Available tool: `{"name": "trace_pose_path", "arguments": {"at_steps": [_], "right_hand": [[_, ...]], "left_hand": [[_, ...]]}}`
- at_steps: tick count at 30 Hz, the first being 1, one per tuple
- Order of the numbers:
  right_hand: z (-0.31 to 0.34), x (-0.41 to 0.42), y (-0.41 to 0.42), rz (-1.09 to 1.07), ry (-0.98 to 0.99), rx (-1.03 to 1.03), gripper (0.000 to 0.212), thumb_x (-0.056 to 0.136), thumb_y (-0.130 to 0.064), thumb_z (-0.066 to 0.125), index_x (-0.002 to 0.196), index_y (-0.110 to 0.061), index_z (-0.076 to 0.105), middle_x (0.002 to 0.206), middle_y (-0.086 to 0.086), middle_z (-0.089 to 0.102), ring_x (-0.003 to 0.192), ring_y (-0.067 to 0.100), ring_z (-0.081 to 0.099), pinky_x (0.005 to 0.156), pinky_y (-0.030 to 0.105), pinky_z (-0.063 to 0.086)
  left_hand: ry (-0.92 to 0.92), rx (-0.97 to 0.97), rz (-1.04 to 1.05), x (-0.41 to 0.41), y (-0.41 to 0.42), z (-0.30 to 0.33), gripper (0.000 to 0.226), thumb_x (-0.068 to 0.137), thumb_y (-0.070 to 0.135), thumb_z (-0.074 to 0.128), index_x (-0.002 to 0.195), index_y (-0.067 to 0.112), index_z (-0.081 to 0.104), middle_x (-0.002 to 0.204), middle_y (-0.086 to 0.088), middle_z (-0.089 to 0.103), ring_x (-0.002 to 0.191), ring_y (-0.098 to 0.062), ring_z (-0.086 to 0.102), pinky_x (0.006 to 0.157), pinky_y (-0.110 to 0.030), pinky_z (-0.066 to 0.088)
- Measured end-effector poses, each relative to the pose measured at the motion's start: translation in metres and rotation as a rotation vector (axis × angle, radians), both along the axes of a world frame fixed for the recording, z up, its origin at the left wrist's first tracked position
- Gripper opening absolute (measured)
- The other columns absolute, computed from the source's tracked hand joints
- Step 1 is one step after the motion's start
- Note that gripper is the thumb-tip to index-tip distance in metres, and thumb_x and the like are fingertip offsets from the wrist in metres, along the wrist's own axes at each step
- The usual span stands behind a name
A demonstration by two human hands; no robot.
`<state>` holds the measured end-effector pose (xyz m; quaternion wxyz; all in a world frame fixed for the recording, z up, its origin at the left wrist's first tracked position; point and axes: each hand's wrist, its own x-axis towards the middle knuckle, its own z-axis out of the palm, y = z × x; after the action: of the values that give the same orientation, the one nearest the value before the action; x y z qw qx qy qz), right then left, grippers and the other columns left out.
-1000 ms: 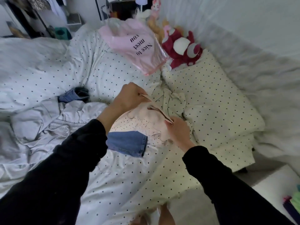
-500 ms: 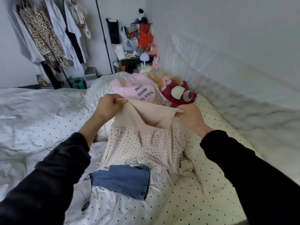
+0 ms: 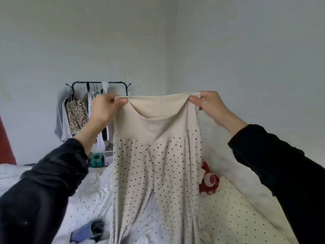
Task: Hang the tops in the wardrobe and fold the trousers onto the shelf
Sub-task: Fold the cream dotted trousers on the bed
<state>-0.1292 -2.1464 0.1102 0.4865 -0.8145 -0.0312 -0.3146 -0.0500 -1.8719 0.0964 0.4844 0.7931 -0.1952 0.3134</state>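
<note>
Cream dotted trousers (image 3: 156, 173) held up by waistband, L hand (image 3: 103, 111) & R hand (image 3: 213, 107) each pinching a corner; legs hang over bed (image 3: 88, 199). Trousers block view behind. Clothes rack (image 3: 98, 85) back-left w/ leopard-print top (image 3: 77, 113); red plush toy (image 3: 209, 182) right; blue garment (image 3: 84, 235) below.

Matt, soft dotted cloth trousers (image 3: 156, 169); plain smooth waistband (image 3: 154, 120); black metal rack (image 3: 100, 83).

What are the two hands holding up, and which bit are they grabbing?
The cream black-dotted trousers, by their plain beige waistband: the left hand pinches its left corner and the right hand its right corner.
</note>
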Motion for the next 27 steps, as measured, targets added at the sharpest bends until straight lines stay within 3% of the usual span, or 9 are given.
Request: {"name": "trace_pose_path", "arguments": {"at_steps": [3, 5, 8, 12, 15, 18, 20, 23, 27], "right_hand": [[0.05, 0.01, -0.006, -0.035, -0.079, -0.014, 0.03, 0.087, -0.015, 0.064, 0.097, 0.014, 0.063, 0.097, 0.028, 0.066, 0.079, 0.021, 0.057, 0.087, 0.048, 0.05], [0.086, 0.016, -0.01, -0.054, -0.147, -0.014, 0.03, 0.088, -0.015, 0.062, 0.095, 0.014, 0.062, 0.085, 0.021, 0.064, 0.077, 0.021, 0.056, 0.08, 0.043, 0.052], [0.141, 0.021, -0.012, -0.084, -0.272, 0.006, 0.032, 0.09, -0.016, 0.059, 0.088, 0.016, 0.058, 0.076, 0.01, 0.054, 0.071, 0.02, 0.05, 0.068, 0.033, 0.043], [0.187, 0.014, -0.009, -0.106, -0.469, 0.032, 0.02, 0.093, -0.016, 0.054, 0.078, -0.005, 0.058, 0.066, 0.005, 0.04, 0.062, 0.017, 0.036, 0.057, 0.028, 0.028], [0.187, 0.025, -0.018, -0.067, -0.404, -0.006, 0.03, 0.092, -0.016, 0.056, 0.081, 0.012, 0.058, 0.072, 0.007, 0.047, 0.067, 0.018, 0.041, 0.065, 0.03, 0.034], [0.167, 0.032, -0.034, -0.057, -0.262, -0.027, 0.024, 0.09, -0.015, 0.058, 0.078, 0.006, 0.059, 0.076, 0.007, 0.048, 0.071, 0.018, 0.043, 0.071, 0.032, 0.037], [0.15, 0.032, -0.039, -0.039, -0.185, -0.049, 0.027, 0.091, -0.013, 0.056, 0.082, 0.013, 0.058, 0.078, 0.008, 0.049, 0.073, 0.019, 0.043, 0.072, 0.032, 0.036], [0.117, 0.032, -0.029, -0.006, -0.085, -0.065, 0.032, 0.094, -0.011, 0.052, 0.098, 0.02, 0.054, 0.082, 0.009, 0.052, 0.074, 0.019, 0.046, 0.071, 0.032, 0.041], [0.046, 0.041, -0.006, 0.075, 0.106, 0.0, 0.03, 0.095, -0.011, 0.049, 0.103, 0.018, 0.053, 0.088, 0.011, 0.054, 0.078, 0.022, 0.052, 0.078, 0.041, 0.052]], "left_hand": [[-0.089, 0.016, 0.043, 0.007, -0.006, 0.047, 0.016, 0.085, 0.024, 0.067, 0.087, 0.008, 0.071, 0.075, -0.008, 0.06, 0.072, -0.019, 0.051, 0.052, -0.017, 0.033], [-0.147, -0.042, 0.05, 0.01, -0.009, 0.086, 0.016, 0.085, 0.024, 0.067, 0.083, 0.008, 0.07, 0.075, -0.009, 0.06, 0.072, -0.019, 0.049, 0.056, -0.025, 0.035], [-0.236, -0.174, 0.047, 0.008, -0.01, 0.146, 0.017, 0.085, 0.023, 0.066, 0.081, 0.007, 0.068, 0.074, -0.009, 0.058, 0.071, -0.018, 0.044, 0.058, -0.03, 0.032], [-0.375, -0.228, 0.044, -0.001, -0.013, 0.193, 0.024, 0.087, 0.02, 0.063, 0.08, -0.004, 0.065, 0.072, -0.009, 0.051, 0.07, -0.016, 0.039, 0.058, -0.029, 0.029], [-0.341, -0.098, 0.115, 0.005, -0.011, 0.184, 0.023, 0.09, 0.018, 0.06, 0.081, -0.002, 0.065, 0.073, -0.014, 0.055, 0.071, -0.02, 0.044, 0.057, -0.031, 0.028], [-0.276, -0.022, 0.126, 0.021, 0.001, 0.155, 0.024, 0.091, 0.018, 0.059, 0.084, -0.004, 0.067, 0.075, -0.021, 0.061, 0.072, -0.025, 0.049, 0.06, -0.033, 0.035], [-0.219, -0.038, 0.089, 0.025, 0.008, 0.133, 0.022, 0.092, 0.017, 0.058, 0.085, -0.002, 0.067, 0.071, -0.016, 0.058, 0.072, -0.024, 0.049, 0.062, -0.032, 0.037], [-0.105, -0.122, -0.008, 0.029, 0.018, 0.095, 0.032, 0.085, 0.024, 0.063, 0.073, -0.006, 0.06, 0.06, -0.007, 0.043, 0.065, -0.019, 0.039, 0.057, -0.03, 0.027], [0.097, -0.185, -0.073, 0.028, 0.031, 0.023, 0.037, 0.083, 0.031, 0.066, 0.076, -0.005, 0.063, 0.069, -0.007, 0.049, 0.07, -0.017, 0.041, 0.066, -0.031, 0.032]]}}
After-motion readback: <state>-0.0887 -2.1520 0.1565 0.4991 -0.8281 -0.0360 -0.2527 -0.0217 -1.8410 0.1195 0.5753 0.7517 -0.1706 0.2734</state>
